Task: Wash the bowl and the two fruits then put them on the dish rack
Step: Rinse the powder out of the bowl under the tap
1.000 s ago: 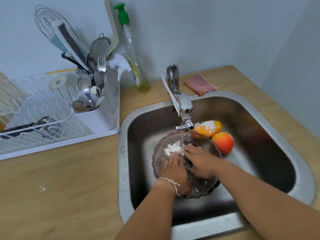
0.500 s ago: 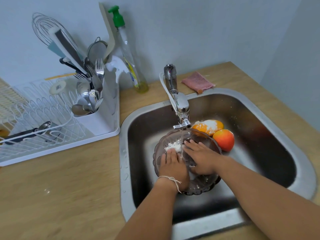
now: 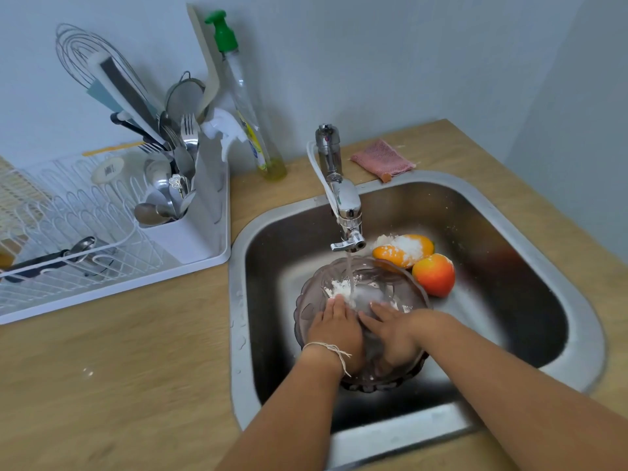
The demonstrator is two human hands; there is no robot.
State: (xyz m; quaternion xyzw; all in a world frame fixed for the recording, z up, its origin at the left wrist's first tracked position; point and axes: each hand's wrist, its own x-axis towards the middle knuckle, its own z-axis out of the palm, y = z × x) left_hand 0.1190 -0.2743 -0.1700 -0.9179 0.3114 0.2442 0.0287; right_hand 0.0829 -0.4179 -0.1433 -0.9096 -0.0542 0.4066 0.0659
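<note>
Steel sink (image 3: 509, 229): under the tap (image 3: 348, 212), left hand (image 3: 334, 329) and right hand (image 3: 390, 331) lie flat-fingered (grasping nothing) inside the bowl (image 3: 404, 287); rubbing should follow the white powder (image 3: 338, 287) under the stream.

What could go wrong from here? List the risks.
The glass bowl is wet under the running tap; it might slip from the left hand or right hand and knock the sink. The powder-coated fruit beside it may get bumped or splashed.
</note>
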